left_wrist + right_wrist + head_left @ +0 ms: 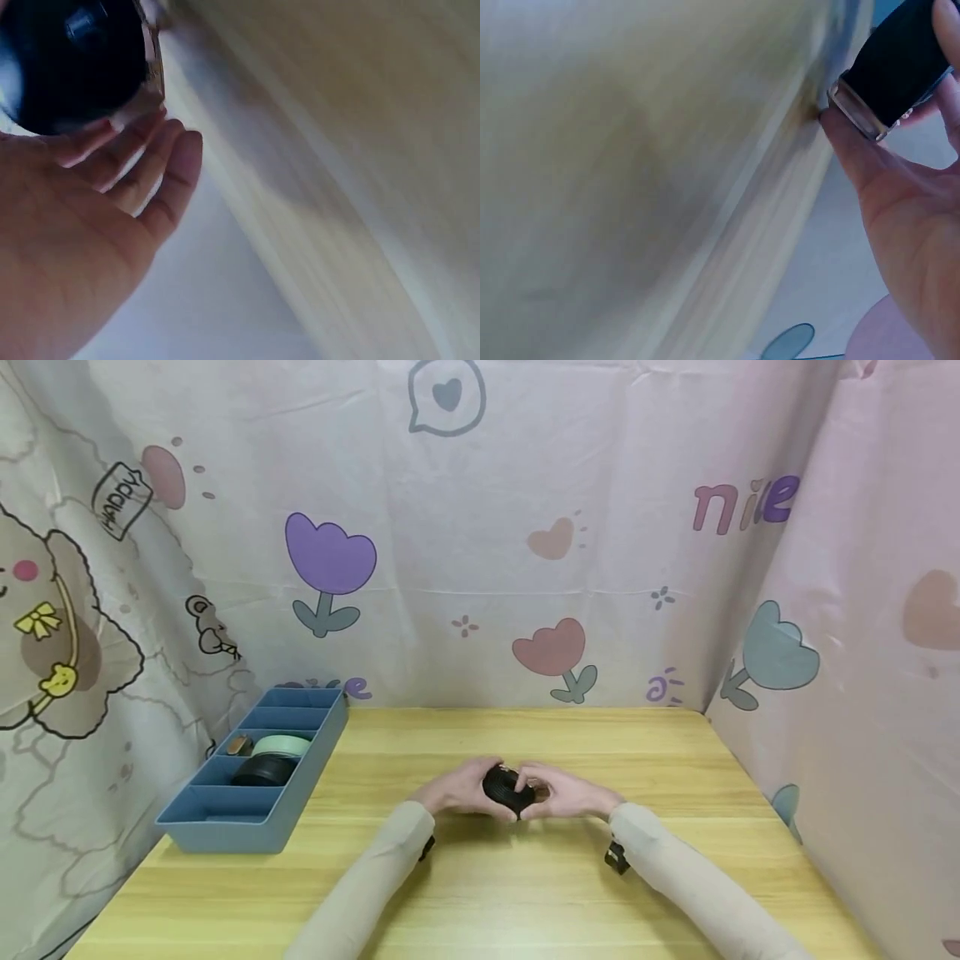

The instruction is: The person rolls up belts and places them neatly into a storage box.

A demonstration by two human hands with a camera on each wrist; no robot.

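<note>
A rolled-up black belt (502,790) is held between both hands above the middle of the wooden table. My left hand (467,788) grips the roll from its left side, thumb on the near side and fingers round the far side. From the right, my right hand (567,792) holds it by the buckle end, with fingers curled over it. In the right wrist view a metal buckle (857,110) shows at the belt's edge, right by the fingers. The smooth outer face of the black belt (75,71) lies against the fingers in the left wrist view.
A blue-grey divided box (300,793) stands on the table's left side. Its compartments hold a pale green roll (281,746), a black roll (262,771) and a small brown item (239,745). Patterned curtains (450,652) hang behind the table and at both sides.
</note>
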